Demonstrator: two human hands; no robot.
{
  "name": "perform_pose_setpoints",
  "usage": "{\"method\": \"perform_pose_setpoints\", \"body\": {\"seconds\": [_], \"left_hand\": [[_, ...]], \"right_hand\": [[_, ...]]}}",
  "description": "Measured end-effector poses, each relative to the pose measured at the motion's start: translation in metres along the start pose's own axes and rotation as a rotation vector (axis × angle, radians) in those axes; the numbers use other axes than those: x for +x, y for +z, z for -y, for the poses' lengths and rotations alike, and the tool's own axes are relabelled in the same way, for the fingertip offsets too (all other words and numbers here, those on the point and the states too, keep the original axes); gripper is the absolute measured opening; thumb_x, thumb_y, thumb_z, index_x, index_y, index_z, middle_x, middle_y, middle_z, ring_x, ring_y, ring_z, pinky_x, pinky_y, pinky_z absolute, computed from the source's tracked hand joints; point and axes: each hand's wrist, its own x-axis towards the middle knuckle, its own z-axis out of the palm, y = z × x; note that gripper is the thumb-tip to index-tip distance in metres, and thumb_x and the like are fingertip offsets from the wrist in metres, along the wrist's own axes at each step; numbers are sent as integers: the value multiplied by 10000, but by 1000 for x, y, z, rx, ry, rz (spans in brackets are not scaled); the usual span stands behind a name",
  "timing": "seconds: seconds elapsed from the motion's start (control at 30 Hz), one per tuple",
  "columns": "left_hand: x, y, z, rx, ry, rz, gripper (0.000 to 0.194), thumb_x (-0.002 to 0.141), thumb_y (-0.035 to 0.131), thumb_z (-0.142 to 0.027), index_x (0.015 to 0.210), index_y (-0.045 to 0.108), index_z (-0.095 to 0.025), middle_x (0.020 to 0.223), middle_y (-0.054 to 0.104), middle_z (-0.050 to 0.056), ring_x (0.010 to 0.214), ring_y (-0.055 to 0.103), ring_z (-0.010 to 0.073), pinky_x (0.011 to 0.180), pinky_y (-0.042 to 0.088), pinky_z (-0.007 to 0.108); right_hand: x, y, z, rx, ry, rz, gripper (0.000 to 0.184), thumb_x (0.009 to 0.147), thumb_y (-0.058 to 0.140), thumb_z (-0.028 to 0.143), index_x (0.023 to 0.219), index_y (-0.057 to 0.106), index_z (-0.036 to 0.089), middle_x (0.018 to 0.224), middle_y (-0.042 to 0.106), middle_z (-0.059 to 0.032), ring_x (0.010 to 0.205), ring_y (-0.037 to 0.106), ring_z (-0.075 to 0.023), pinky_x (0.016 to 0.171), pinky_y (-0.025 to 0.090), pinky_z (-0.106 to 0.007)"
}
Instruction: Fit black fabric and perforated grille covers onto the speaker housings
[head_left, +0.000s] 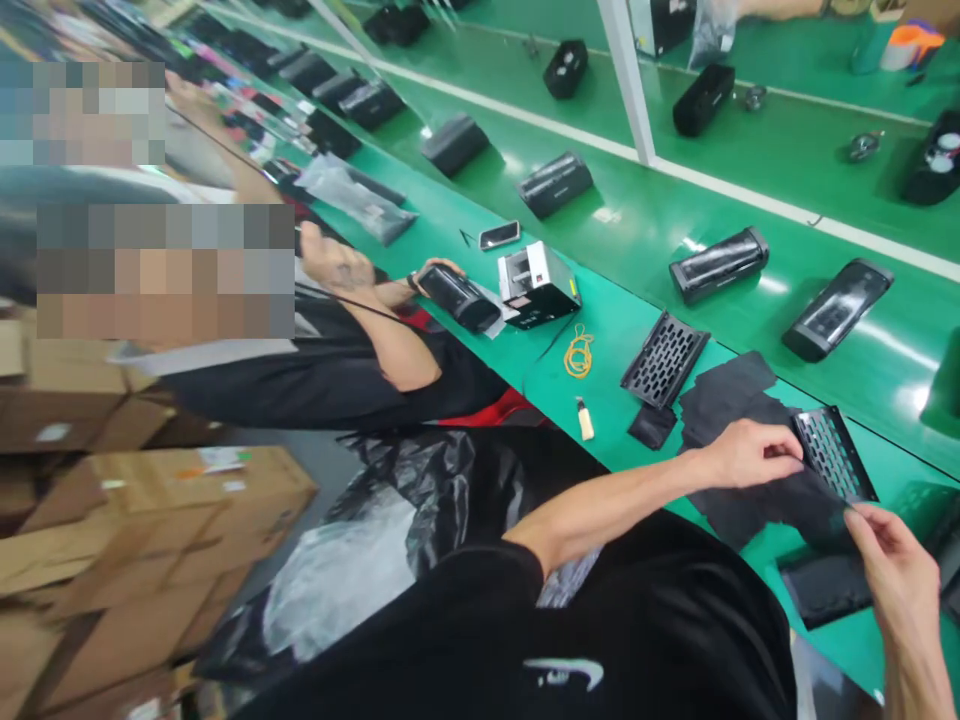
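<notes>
A piece of thin black cloth (816,500) stretches between my two hands above the green bench. My left hand (754,455) pinches its left end between thumb and fingers. At the other end, my right hand (896,560) grips the cloth by its edge. Just behind it lies a black perforated grille (834,452), partly covered. More black cloth pieces (724,395) are spread in a loose pile beneath and beside my left hand. A second perforated grille (666,358) rests farther left, with small black pieces (652,425) by it. A dark padded-looking part (825,590) lies near my right hand.
On the left a co-worker's hand holds a black cylindrical speaker (459,298) beside a white-and-black machine (538,285). A phone (499,235), yellow rubber bands (578,355) and a small yellowish item (585,420) lie on the bench. Several speakers (720,264) sit beyond; cardboard boxes (172,500) stand left.
</notes>
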Motion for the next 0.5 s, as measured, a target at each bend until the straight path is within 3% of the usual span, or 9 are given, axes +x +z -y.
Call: {"method": "perform_pose_setpoints", "body": {"seconds": [0.1, 0.23, 0.37, 0.5], "left_hand": [[52, 8, 4, 256, 17, 58, 207, 997, 621, -378, 1099, 752, -255, 1061, 783, 8, 974, 698, 190, 847, 491, 280], [108, 22, 25, 570, 16, 193, 219, 1006, 565, -330, 1091, 731, -215, 1165, 742, 94, 1135, 654, 293, 895, 517, 378], [126, 32, 47, 697, -21, 187, 352, 988, 599, -342, 1289, 664, -170, 1297, 660, 151, 1249, 592, 320, 1018, 507, 421], [128, 33, 52, 640, -81, 147, 478, 999, 586, -351, 1453, 566, -205, 1386, 615, 144, 1332, 548, 319, 1099, 489, 456]], "right_hand": [[40, -5, -9, -214, -18, -22, 666, 672, 648, 793, 958, 723, 196, 937, 760, -117, 868, 701, -312, 804, 556, -408], [84, 2, -24, -404, 9, -86, 518, 704, 613, 669, 926, 704, 210, 884, 731, -157, 910, 672, -390, 846, 516, -510], [96, 17, -39, -509, -7, -137, 604, 789, 560, 618, 1165, 688, 163, 1075, 703, -220, 1166, 588, -448, 979, 461, -578], [98, 20, -45, -513, -18, -87, 489, 827, 487, 572, 1040, 719, 198, 1092, 690, -215, 1155, 588, -431, 1005, 442, -565]]}}
